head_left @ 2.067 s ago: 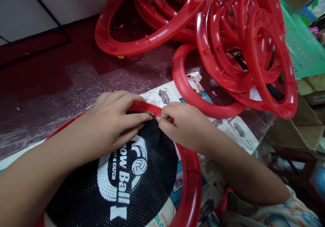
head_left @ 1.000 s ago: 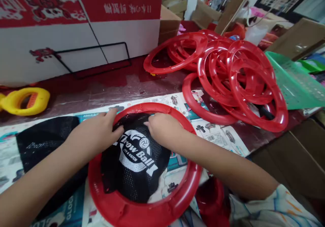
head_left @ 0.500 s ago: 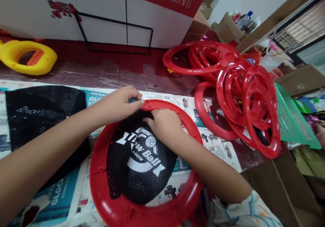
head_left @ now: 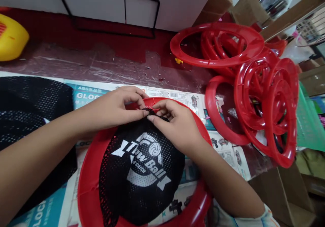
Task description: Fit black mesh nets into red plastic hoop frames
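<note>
A black mesh net (head_left: 142,186) with a white "Ball" print lies across a red plastic ring (head_left: 88,183) in front of me. My left hand (head_left: 124,105) pinches the net's top edge between thumb and finger, close to the ring's far rim. Right beside it, my right hand (head_left: 175,122) grips the same edge, thumb and fingers closed on the fabric. The net's upper edge is partly hidden by my fingers. To the left, more black mesh fabric (head_left: 33,101) lies on the printed cardboard, partly under my left forearm.
Several red rings (head_left: 218,63) are piled at the right. Beyond them are a green plastic basket (head_left: 308,122) and an open carton (head_left: 284,193). A black wire frame (head_left: 116,32) stands against a white box at the back. A yellow plastic piece (head_left: 14,39) sits far left.
My left hand has come down from the ring's rim onto the net's edge. The net's top is now held between both hands and spread flatter. The view has moved closer.
</note>
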The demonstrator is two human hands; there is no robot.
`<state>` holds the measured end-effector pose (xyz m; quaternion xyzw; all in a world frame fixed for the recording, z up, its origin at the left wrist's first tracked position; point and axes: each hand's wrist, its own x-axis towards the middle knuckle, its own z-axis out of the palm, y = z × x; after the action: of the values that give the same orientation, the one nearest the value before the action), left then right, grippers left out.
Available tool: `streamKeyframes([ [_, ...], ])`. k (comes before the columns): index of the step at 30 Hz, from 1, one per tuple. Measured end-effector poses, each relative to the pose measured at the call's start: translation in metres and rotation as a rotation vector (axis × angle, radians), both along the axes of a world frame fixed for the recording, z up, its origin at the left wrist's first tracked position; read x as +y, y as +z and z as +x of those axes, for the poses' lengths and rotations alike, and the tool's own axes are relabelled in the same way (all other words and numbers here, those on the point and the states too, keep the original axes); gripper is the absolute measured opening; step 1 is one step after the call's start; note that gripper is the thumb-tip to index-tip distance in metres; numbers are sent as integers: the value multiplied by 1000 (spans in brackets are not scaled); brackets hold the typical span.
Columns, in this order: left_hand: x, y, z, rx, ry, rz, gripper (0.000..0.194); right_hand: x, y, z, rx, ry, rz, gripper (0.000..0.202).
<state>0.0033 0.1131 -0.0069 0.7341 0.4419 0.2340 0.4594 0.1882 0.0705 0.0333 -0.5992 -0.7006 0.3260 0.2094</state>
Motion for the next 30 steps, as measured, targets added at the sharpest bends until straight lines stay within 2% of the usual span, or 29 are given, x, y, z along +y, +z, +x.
streamKeyframes([
  [3, 1, 1, 3, -4, 26, 14, 23, 2, -2, 1, 35, 17, 24, 8],
  [11, 3, -5, 3, 24, 28, 67, 27, 8, -2, -1, -251, 14, 116, 15],
  [24, 4, -8, 5, 84, -1, 162, 32, 10, -4, -7, -412, 12, 144, 24],
  [30, 2, -7, 8, 168, 11, 242, 30, 8, -4, -11, -585, 34, 205, 26],
])
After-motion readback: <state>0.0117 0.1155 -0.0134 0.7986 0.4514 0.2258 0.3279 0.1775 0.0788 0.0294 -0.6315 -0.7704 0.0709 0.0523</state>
